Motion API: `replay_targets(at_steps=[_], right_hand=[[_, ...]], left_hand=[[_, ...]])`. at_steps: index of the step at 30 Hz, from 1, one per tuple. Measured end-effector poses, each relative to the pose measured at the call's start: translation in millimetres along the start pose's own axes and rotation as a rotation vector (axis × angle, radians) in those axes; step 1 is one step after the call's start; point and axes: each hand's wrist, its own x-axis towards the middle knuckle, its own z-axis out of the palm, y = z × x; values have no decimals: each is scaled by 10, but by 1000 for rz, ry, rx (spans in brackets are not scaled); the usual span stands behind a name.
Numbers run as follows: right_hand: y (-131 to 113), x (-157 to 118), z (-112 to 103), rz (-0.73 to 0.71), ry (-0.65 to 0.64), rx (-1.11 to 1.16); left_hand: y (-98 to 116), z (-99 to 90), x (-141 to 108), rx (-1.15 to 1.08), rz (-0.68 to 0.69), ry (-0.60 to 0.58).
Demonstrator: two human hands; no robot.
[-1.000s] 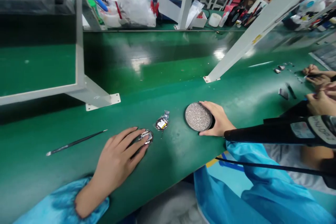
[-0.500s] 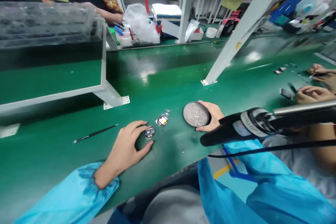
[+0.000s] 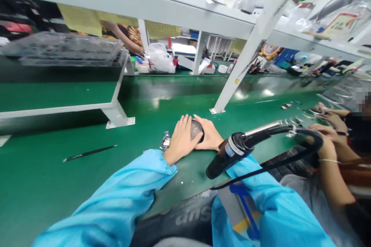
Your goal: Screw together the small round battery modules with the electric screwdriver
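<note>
Both my hands are at a round black-rimmed dish (image 3: 197, 129) filled with tiny silvery pieces, which rests on the green bench. My left hand (image 3: 182, 139) lies over its left side, fingers straight and close together beyond it and thumb across the near side. Around the right side curls my right hand (image 3: 211, 134), partly behind a black tool's handle. Just left of my left hand lies a small round electronic module (image 3: 166, 141) with a pale patch. A second such module is not visible now; my left hand may cover it. Further left is a thin dark pointed tool (image 3: 89, 153).
A black electric screwdriver (image 3: 227, 154) with a cable hangs before my right forearm. White shelf posts (image 3: 232, 77) and a low raised shelf (image 3: 113, 105) stand on the bench (image 3: 150, 100). Co-workers' hands (image 3: 324, 139) are at the right.
My left hand has moved right from beside one round module onto the dish. My right hand still holds the dish. The camera view has tilted up, showing more of the overhead shelf.
</note>
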Motion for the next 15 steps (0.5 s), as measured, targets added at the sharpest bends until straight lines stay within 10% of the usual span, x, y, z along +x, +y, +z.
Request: replay_targets(at_steps=[15], right_hand=[[135, -24, -10, 2, -85, 78]], left_hand=[[57, 30, -96, -99, -73, -22]])
